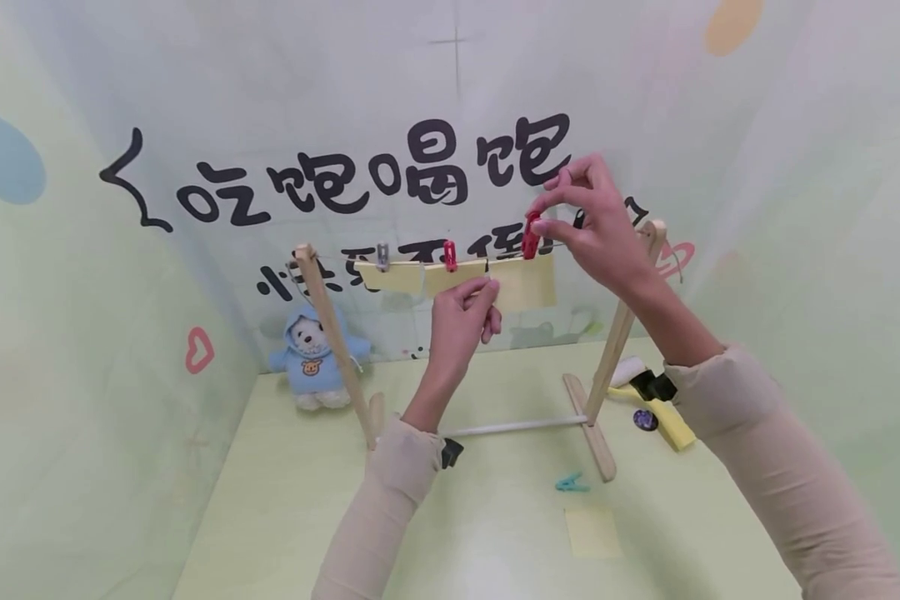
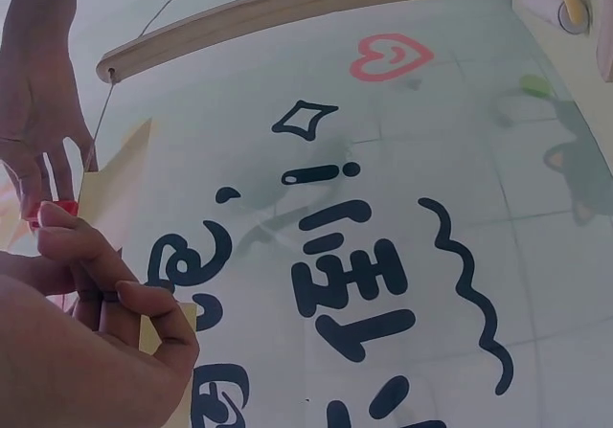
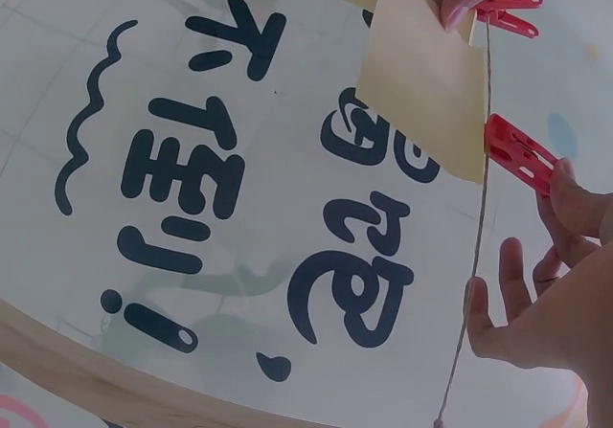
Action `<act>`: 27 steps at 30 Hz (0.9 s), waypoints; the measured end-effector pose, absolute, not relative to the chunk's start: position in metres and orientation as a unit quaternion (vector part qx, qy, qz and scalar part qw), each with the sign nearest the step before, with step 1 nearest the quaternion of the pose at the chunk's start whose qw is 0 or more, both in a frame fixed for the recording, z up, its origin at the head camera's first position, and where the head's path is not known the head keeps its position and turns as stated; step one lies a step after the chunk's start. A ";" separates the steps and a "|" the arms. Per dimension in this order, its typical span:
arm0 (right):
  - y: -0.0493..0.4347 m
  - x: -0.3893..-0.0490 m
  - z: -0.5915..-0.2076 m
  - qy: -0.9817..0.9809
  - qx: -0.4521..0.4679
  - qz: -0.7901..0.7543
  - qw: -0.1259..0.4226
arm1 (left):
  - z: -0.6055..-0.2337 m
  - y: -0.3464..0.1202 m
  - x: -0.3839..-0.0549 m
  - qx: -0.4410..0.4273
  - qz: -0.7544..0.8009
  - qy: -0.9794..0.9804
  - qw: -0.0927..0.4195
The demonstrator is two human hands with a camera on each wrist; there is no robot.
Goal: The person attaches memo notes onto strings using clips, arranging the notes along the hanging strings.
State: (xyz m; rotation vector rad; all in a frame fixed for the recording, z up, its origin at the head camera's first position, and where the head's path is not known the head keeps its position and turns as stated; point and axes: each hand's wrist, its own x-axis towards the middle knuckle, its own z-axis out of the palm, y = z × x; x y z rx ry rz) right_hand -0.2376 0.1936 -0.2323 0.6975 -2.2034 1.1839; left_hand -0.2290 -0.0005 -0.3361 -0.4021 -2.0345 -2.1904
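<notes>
A string (image 3: 482,227) runs between two wooden posts. My right hand (image 1: 603,229) pinches a red clothespin (image 1: 530,237) by its handle ends; its jaws are at the string and the top edge of a pale yellow paper square (image 1: 528,285). My left hand (image 1: 461,321) pinches that square near its upper left corner with thumb and fingers. To the left, another red clothespin (image 1: 450,256) clips a second yellow sheet (image 1: 444,281) on the string, and a grey clothespin (image 1: 382,257) clips a third sheet (image 1: 393,278).
The wooden rack (image 1: 332,342) stands on a pale green table (image 1: 495,517). A teal clothespin (image 1: 572,482) and a loose yellow sheet (image 1: 593,533) lie in front. Behind the left post sits a blue-hooded plush toy (image 1: 315,358). Right of the rack lie a yellow-handled tool (image 1: 673,427) and a round dark disc (image 1: 645,420).
</notes>
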 end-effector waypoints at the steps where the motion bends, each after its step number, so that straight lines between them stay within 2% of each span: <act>1: 0.193 -0.238 -0.233 -0.817 0.260 0.439 0.269 | -0.336 -0.001 -0.228 -0.131 -0.726 -0.672 0.064; 14: 0.186 -0.239 -0.238 -0.826 0.268 0.422 0.262 | -0.333 0.003 -0.227 -0.133 -0.724 -0.673 0.069; 27: 0.184 -0.236 -0.236 -0.863 0.250 0.380 0.222 | -0.334 0.001 -0.226 -0.137 -0.719 -0.678 0.068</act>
